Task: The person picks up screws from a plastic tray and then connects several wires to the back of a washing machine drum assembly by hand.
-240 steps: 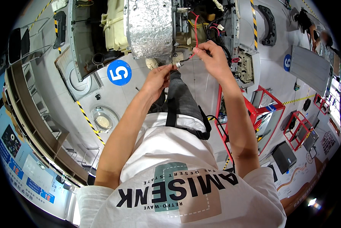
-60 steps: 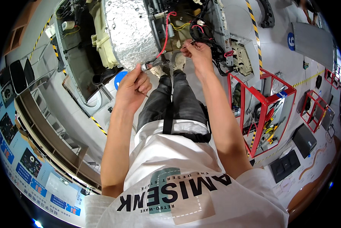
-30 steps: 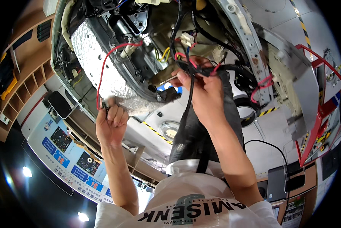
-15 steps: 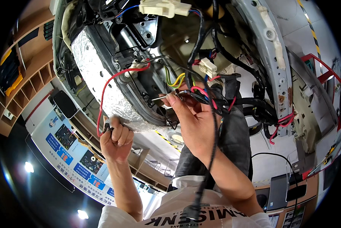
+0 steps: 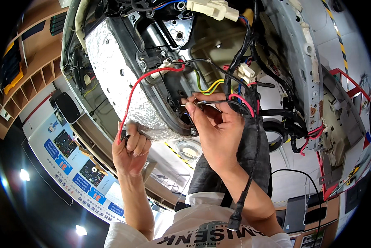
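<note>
My left hand (image 5: 132,145) is closed on the end of a red wire (image 5: 132,91), where a small black piece shows between the fingers. That wire arcs up to a white plug (image 5: 162,69) on the dark metal housing (image 5: 155,95). My right hand (image 5: 218,132) pinches a thin metal rod (image 5: 200,102) with thumb and fingers beside the housing; a dark lead runs from it to the right. Just above are yellow-green wires (image 5: 212,87) and a short red-pink wire (image 5: 242,103). Fingers partly hide the rod's tip.
Silver foil (image 5: 111,74) covers the housing's left side. A cream connector (image 5: 212,9) and a white connector (image 5: 246,72) hang among black wire bundles. A black braided cable (image 5: 251,173) dangles before my right forearm. A grey metal frame (image 5: 307,53) rises at the right; wooden shelves (image 5: 38,82) stand left.
The whole view has shifted, so the housing and wires sit farther right. My right fingers now cover more of the metal rod. My left hand keeps its grip on the red wire's end.
</note>
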